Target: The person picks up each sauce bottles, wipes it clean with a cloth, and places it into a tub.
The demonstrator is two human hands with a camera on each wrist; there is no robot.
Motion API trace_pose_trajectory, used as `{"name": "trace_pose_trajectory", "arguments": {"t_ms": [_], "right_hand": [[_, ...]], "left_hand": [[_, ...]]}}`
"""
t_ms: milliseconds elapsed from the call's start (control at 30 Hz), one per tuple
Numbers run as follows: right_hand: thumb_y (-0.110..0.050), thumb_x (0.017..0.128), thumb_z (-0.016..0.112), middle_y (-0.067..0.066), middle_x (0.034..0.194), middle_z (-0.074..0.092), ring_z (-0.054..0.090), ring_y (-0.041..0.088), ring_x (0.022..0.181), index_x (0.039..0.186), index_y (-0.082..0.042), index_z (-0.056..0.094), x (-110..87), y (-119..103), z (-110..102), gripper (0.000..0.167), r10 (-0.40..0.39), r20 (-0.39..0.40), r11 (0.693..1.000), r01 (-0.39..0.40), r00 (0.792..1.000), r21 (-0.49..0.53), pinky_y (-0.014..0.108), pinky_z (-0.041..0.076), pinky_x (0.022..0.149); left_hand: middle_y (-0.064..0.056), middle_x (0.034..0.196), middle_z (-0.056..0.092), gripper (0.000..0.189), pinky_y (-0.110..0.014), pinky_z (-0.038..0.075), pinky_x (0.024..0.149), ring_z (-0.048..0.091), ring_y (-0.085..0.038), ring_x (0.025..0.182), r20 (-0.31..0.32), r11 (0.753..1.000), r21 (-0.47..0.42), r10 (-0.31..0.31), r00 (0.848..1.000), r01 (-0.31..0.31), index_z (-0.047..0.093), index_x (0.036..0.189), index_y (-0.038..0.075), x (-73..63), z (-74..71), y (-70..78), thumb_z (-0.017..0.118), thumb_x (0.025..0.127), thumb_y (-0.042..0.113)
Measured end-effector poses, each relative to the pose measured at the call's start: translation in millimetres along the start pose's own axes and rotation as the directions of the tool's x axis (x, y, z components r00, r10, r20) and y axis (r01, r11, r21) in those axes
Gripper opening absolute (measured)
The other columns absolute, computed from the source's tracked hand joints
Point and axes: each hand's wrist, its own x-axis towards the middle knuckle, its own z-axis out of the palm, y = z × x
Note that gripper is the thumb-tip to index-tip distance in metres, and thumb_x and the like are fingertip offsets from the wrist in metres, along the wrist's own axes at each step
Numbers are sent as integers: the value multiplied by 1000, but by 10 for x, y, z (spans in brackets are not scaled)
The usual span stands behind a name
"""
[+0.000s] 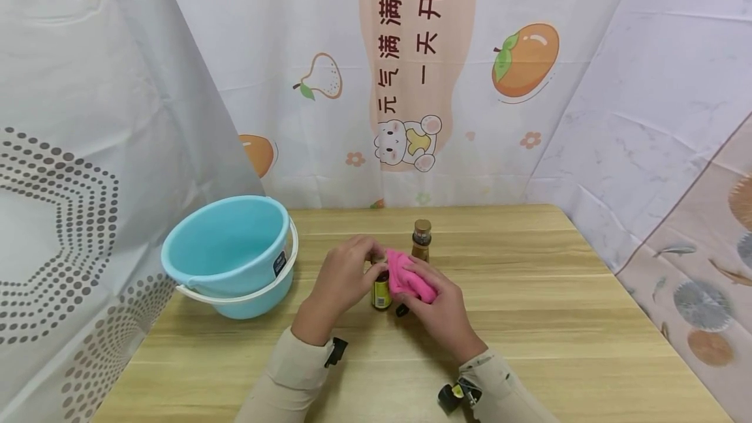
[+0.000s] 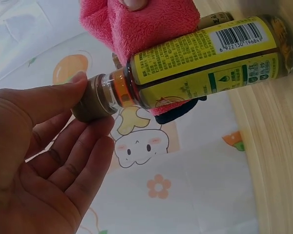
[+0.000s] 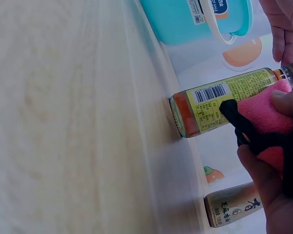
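A small bottle with a yellow-green label [image 2: 205,63] stands upright on the table. My left hand [image 1: 343,273] pinches its brown cap [image 2: 92,100] between thumb and fingers. In my right hand [image 1: 440,302] is a bunched pink fluffy cloth [image 1: 405,276], which lies against the bottle's side and neck. A black loop [image 3: 249,131] hangs from the cloth. Just behind the right hand is a second bottle [image 1: 421,240] with a gold-brown cap; the hand and cloth hide its lower part in the head view. Its brown label [image 3: 232,204] shows in the right wrist view.
A light blue bucket [image 1: 249,292] with a white handle [image 1: 247,296] stands at the left of the wooden table [image 1: 529,318]. Printed curtains [image 1: 329,149] hang behind the table and along both sides.
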Motion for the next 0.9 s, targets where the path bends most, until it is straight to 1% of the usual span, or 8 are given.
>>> {"name": "trace_pose_trajectory", "arguments": {"t_ms": [100, 233, 333, 433, 600, 767, 900], "right_hand": [[-28, 86, 86, -8, 149, 59, 58, 16, 135, 132, -32, 70, 3, 0, -8, 49, 6, 13, 1000, -5, 1000, -16, 20, 52, 101], [-28, 85, 87, -6, 149, 59, 59, 17, 134, 136, -28, 68, 13, 19, -6, 54, 25, 31, 999, -24, 999, -46, 24, 53, 102], [-26, 83, 89, -6, 146, 62, 61, 18, 130, 136, -27, 68, 13, 37, 2, 57, 61, 47, 995, -58, 997, -76, 30, 54, 103], [-26, 81, 91, -7, 143, 64, 63, 17, 126, 134, -29, 70, 7, 57, 15, 57, 116, 67, 987, -108, 991, -117, 36, 54, 103], [-26, 80, 92, -9, 141, 65, 64, 15, 123, 132, -33, 71, 2, 83, 31, 57, 179, 92, 971, -161, 979, -179, 40, 54, 103], [-23, 79, 92, -9, 140, 65, 64, 16, 122, 131, -32, 71, -2, 75, 30, 58, 188, 101, 969, -168, 977, -183, 44, 53, 103], [-21, 78, 93, -8, 139, 66, 64, 17, 122, 131, -29, 71, -5, 64, 29, 58, 175, 102, 968, -152, 979, -201, 44, 53, 103]], "left_hand": [[4, 94, 71, 18, -26, 60, 76, 68, -8, 86, -2, 1000, -17, -17, 1000, 17, 71, 98, 14, 4, 5, -15, 85, 88, 20], [5, 94, 69, 18, -25, 59, 77, 68, -8, 86, -5, 999, -27, -27, 1000, 27, 70, 97, 15, 4, 18, -31, 85, 88, 21], [5, 93, 68, 18, -26, 60, 76, 68, -9, 86, -10, 999, -31, -30, 999, 30, 70, 97, 16, 0, 27, -34, 85, 88, 21], [5, 92, 67, 20, -27, 59, 76, 68, -9, 85, -18, 999, -29, -34, 999, 34, 70, 97, 16, -5, 37, -37, 86, 87, 21], [6, 91, 66, 22, -27, 59, 75, 68, -10, 85, -34, 999, -21, -34, 999, 33, 69, 96, 16, -5, 52, -42, 87, 85, 21], [6, 91, 66, 22, -26, 60, 75, 68, -9, 84, -39, 999, -15, -29, 999, 28, 69, 96, 16, -5, 51, -35, 87, 85, 21], [6, 93, 67, 26, -25, 59, 73, 67, -9, 84, -37, 1000, 12, -18, 999, 19, 69, 102, 16, -5, 38, -43, 87, 86, 25]]}}
